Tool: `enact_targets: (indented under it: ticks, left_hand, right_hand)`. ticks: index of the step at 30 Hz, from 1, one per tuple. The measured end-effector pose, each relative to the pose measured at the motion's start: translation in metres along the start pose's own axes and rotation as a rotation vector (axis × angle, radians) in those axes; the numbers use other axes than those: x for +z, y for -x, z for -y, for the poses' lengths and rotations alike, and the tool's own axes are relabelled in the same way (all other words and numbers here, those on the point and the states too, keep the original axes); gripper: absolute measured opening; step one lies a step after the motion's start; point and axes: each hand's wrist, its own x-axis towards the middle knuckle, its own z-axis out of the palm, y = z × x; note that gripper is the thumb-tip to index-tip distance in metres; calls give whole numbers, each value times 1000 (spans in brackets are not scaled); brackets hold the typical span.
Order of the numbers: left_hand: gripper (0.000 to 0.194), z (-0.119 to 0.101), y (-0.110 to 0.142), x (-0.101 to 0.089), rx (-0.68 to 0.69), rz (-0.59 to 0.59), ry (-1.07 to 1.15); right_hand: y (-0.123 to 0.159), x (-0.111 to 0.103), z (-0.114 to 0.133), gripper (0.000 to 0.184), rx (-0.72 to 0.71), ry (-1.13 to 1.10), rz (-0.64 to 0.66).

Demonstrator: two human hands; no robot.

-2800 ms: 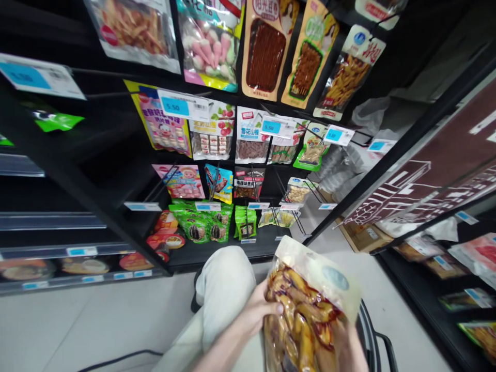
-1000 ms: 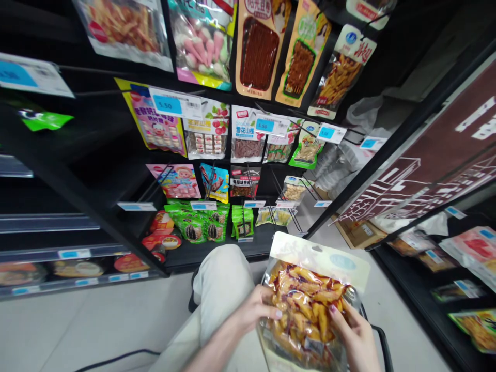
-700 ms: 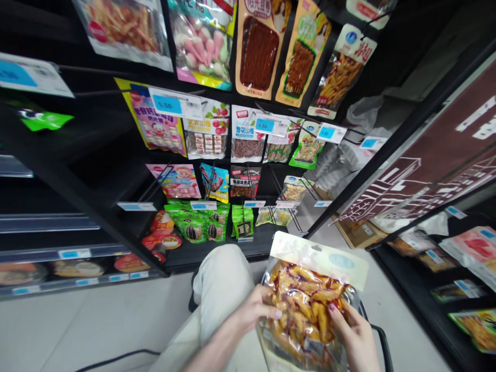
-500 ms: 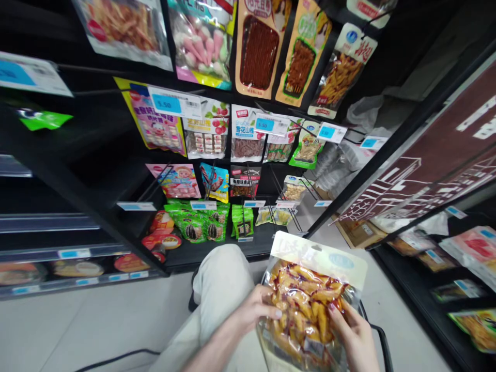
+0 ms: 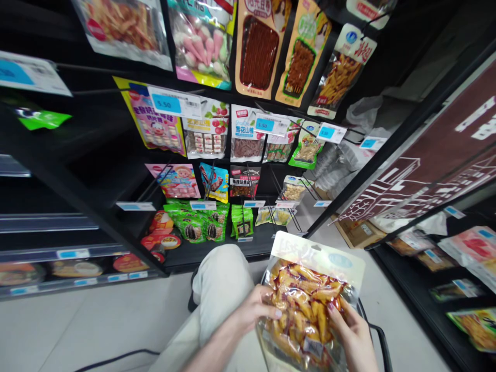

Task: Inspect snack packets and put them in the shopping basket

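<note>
Between my two hands is a large clear snack bag (image 5: 302, 294) of glossy brown pieces, tilted, with a pale header at its top. My left hand (image 5: 256, 310) grips its left edge, thumb on the front. On the right edge, my right hand (image 5: 351, 325) is closed round it with the thumb on the front too. The fingers behind the bag are hidden. The bag is over my lap, right of my bent knee (image 5: 222, 274). Under its right side shows part of a black curved handle or frame (image 5: 382, 341).
A black rack (image 5: 139, 248) ahead carries hanging snack packets, such as a hawthorn packet (image 5: 247, 137) and green seed bags (image 5: 197, 227). Price tags stick out on hooks. A brown panel (image 5: 426, 150) slants along the right, near a cardboard box (image 5: 360, 232). A black cable (image 5: 116, 356) crosses the floor.
Hardly anything differs. The snack bag has shifted very slightly, its header tipping a little to the left, with both hands still on its edges.
</note>
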Motion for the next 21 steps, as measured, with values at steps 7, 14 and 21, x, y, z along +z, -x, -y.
enact_targets:
  ticks: [7,14,21]
  left_hand:
    - [22,0,0,3,96,12,54]
    - [20,1,0,1,120,-2,73]
    - [19,2,0,0,124,3,81]
  right_hand:
    - [-9,-7,-3,45,-20,-29,173]
    - [-11,-6,-6,31,-46,67,213]
    - [-8,-4,-7,31,-47,55,211]
